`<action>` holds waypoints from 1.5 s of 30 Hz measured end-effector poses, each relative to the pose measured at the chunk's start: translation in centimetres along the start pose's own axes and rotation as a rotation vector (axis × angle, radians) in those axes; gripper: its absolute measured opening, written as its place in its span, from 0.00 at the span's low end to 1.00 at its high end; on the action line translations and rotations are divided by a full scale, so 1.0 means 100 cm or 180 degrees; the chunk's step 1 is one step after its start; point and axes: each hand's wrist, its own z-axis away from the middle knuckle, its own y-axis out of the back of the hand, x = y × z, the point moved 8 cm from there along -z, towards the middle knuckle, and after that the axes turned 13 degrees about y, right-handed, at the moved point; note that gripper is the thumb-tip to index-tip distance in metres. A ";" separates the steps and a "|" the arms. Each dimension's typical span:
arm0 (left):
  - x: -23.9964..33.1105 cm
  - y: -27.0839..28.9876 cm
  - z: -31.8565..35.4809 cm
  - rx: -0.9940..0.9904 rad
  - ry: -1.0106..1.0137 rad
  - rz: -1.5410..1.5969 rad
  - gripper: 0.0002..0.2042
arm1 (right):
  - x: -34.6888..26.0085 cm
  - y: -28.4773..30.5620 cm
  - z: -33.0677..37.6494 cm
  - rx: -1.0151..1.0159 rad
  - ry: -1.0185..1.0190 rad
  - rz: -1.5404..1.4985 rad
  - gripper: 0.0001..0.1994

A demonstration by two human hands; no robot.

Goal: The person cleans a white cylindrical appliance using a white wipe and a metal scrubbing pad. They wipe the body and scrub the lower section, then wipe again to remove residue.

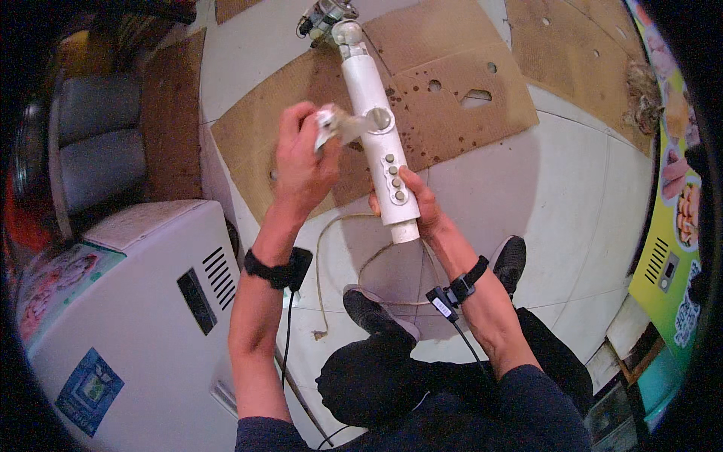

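The head view looks down on a long white tube (376, 128) held up in the air over the floor. The tube has a row of small round buttons (395, 181) near its lower end, a round knob (379, 118) higher up, and a shiny metal part (328, 16) at the far end, which points away from the person.

The right hand (414, 207) holds the tube near its lower end. Its fingers wrap round the back of the tube and the thumb (410, 181) lies just beside the buttons. The left hand (300, 162) is closed on a crumpled white rag (331, 124) and presses it against the side of the tube, next to the knob.

This looks like the wiping step: the rag is on the tube and the other hand keeps it steady. I think the rag should next slide along the tube while the right hand keeps a firm hold, and the tube may need a turn to reach its other side.

Below the tube lie flat brown cardboard sheets (452, 90) on a pale tiled floor (572, 196). A thin cord (324, 264) curls on the floor near the person's black shoe (373, 313). Both wrists wear black bands with a wire. A white machine (143, 301) with vent slots stands at the left, and a yellow-green cabinet (666, 248) stands at the right.
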 end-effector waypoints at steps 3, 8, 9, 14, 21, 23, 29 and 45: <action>0.018 -0.026 -0.005 -0.0328 -0.0515 0.0129 0.22 | 0.004 0.000 0.002 0.0073 -0.0125 0.0188 0.31; 0.031 -0.032 -0.003 -0.0410 -0.1184 -0.0132 0.23 | 0.004 0.005 0.003 0.0065 -0.0131 0.0265 0.31; 0.026 -0.037 -0.006 -0.0660 -0.1058 -0.0345 0.23 | 0.006 0.008 0.003 0.0062 -0.0197 0.0279 0.31; 0.021 -0.039 -0.006 -0.1338 -0.1153 -0.0461 0.22 | 0.008 0.016 0.001 0.0009 -0.0304 0.0553 0.30; 0.006 -0.006 -0.003 0.0038 -0.0697 0.0461 0.20 | 0.008 0.013 0.002 -0.0082 -0.0282 0.0677 0.31; 0.002 -0.022 -0.003 -0.0292 -0.0676 0.0050 0.20 | 0.007 0.010 0.002 -0.0165 -0.0307 0.0635 0.31; 0.027 -0.034 0.011 -0.0643 -0.1549 -0.0418 0.23 | 0.004 0.011 0.004 -0.0001 -0.0331 0.0691 0.31; 0.011 0.000 0.033 -0.0491 -0.0983 0.0064 0.30 | 0.006 0.006 0.001 -0.0195 -0.0188 0.0348 0.31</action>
